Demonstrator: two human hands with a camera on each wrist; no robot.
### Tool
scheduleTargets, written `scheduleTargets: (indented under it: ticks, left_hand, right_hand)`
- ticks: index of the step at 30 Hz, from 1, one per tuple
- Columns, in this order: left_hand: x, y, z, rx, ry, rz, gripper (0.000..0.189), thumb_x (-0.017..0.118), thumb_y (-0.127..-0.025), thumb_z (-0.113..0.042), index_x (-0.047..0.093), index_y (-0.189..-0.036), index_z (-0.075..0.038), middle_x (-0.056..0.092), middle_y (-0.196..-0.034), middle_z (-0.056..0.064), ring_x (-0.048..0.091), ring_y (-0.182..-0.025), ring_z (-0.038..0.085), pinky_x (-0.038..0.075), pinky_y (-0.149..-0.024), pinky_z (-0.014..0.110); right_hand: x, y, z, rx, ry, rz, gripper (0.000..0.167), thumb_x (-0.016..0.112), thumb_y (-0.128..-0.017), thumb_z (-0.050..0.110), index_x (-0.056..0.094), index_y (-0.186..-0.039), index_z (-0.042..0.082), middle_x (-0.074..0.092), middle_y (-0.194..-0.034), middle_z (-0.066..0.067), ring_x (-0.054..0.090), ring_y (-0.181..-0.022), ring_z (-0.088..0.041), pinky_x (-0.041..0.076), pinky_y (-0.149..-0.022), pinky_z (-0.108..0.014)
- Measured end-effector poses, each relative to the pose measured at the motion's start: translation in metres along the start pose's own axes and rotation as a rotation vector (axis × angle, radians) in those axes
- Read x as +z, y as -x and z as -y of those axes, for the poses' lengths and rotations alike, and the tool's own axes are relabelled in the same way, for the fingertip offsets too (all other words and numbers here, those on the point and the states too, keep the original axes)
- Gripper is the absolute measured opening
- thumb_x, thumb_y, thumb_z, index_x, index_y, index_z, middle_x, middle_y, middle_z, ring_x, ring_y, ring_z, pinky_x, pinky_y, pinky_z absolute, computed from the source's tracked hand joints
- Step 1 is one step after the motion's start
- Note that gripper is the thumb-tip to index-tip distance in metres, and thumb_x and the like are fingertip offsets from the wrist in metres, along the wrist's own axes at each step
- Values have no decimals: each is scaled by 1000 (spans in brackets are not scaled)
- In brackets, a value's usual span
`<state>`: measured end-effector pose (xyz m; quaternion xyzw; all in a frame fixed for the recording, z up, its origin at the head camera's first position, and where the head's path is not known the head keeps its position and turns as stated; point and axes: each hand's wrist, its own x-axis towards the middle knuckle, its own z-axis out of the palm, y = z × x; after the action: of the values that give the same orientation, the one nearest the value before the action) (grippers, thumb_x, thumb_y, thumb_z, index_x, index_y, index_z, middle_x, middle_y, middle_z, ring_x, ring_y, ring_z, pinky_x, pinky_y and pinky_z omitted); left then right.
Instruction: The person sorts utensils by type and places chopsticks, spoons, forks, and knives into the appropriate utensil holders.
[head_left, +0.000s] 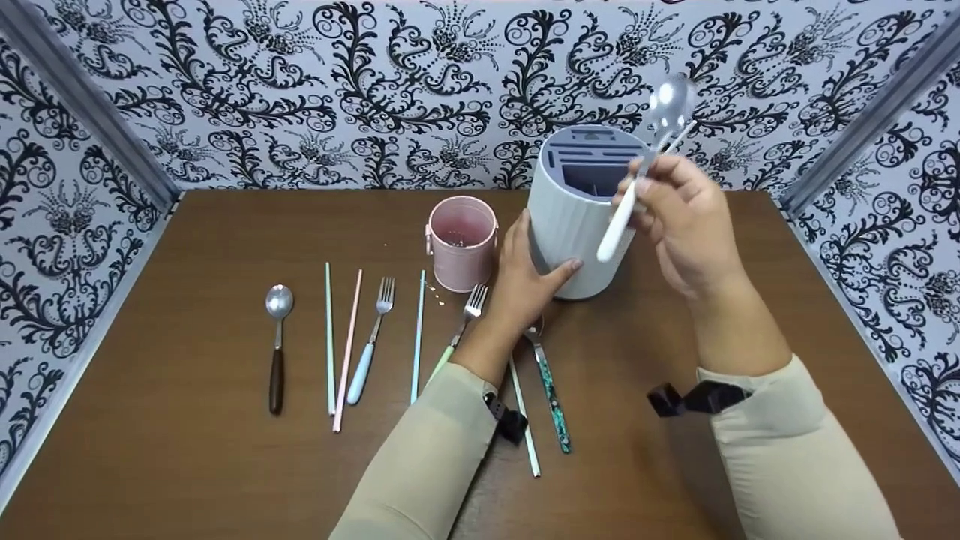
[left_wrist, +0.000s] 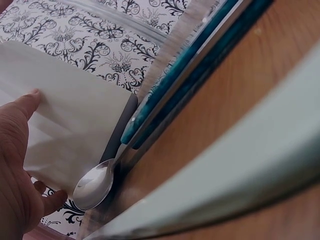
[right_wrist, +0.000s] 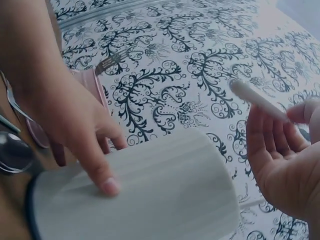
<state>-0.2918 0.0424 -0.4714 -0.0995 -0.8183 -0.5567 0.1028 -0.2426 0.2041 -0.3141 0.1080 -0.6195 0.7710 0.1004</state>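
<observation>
My right hand [head_left: 694,225] holds up a spoon [head_left: 619,225] with a white handle, its bowl raised above the right side of the grey-white utensil holder [head_left: 559,232]. A thin pale stick [head_left: 681,137] shows beside the spoon's neck. The holder stands upright, with slots and a larger opening in its dark top. Round its lower left side my left hand [head_left: 523,281] grips it, thumb on the front. Under the left wrist lies a spoon with a teal patterned handle [head_left: 553,397]. The left wrist view shows its bowl [left_wrist: 94,186] close to the holder's base.
A pink cup [head_left: 465,262] stands left of the holder. Across the table lie a brown-handled spoon [head_left: 277,367], a blue-handled fork [head_left: 362,371], a green-handled fork [head_left: 474,301] and several chopsticks [head_left: 329,337]. Patterned walls [head_left: 412,97] enclose the back and sides.
</observation>
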Motion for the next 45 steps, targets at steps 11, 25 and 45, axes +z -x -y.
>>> scheduleTargets:
  ticks: [11,25,45]
  left_hand:
    - [0,-1,0,-2,-6,-2,107,88,-83,-37,25,-165,-10,36,-165,12,36,-152,29,31,-128,42]
    - [2,0,1,-4,3,10,107,86,-84,-38,23,-165,-10,35,-166,12,36,-152,28,32,-127,42]
    - [1,-1,2,11,-12,3,106,86,-84,-40,24,-165,-9,35,-165,12,36,-152,28,32,-127,41]
  right_hand:
    - [19,-33,-6,-272,174,-224,12,68,-95,0,70,-107,0,67,-102,-14,66,-88,-23,61,-77,-28]
    - [24,-52,-31,-232,635,-161,24,74,-94,12,71,-114,-2,69,-103,0,65,-97,-10,57,-87,-22]
    - [30,-56,-37,-162,1014,-11,15,67,-97,11,76,-105,3,75,-105,-13,67,-97,-24,54,-90,-35]
